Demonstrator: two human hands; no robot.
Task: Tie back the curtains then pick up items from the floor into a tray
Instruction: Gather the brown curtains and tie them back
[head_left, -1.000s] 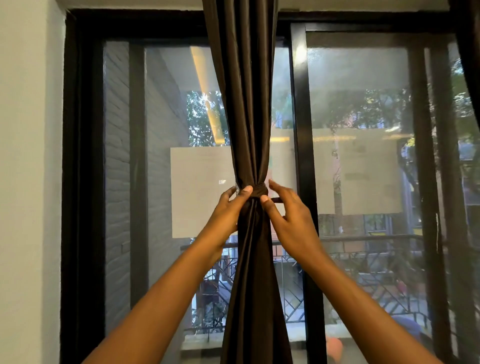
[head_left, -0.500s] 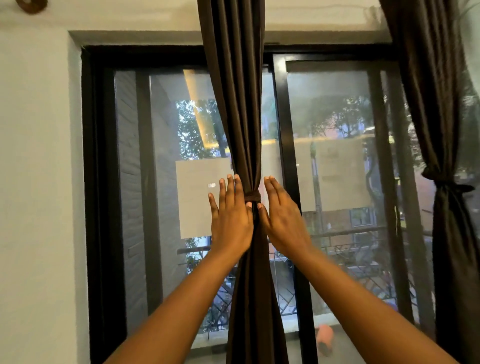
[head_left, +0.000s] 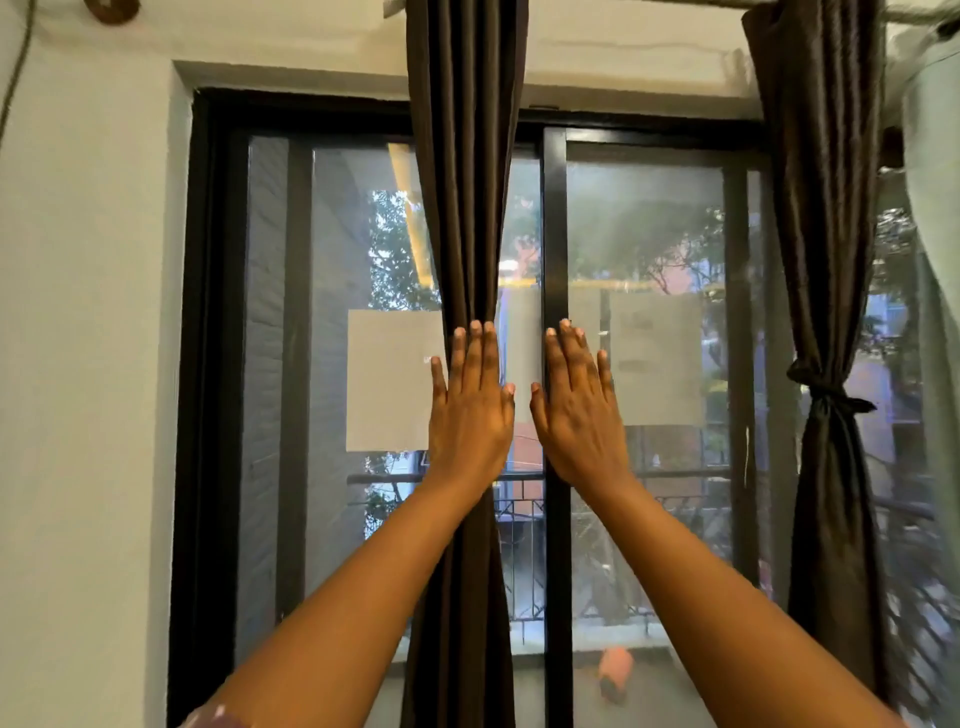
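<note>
1. Left hand (head_left: 470, 410): raised flat, fingers straight and together, in front of the gathered centre curtain (head_left: 465, 208); holds nothing.
2. Right hand (head_left: 576, 415): flat, fingers straight, beside it.
3. Right curtain (head_left: 826, 260): tied (knot visible).

Both hands are raised flat with straight fingers before a black-framed sliding window (head_left: 555, 218): the left hand (head_left: 470, 410) overlaps the gathered dark brown middle curtain (head_left: 465, 182), and the right hand (head_left: 574, 415) is just beside it, over the frame's centre bar. At the right, a second dark curtain (head_left: 826, 218) hangs cinched by a knotted tie (head_left: 823, 397).
</note>
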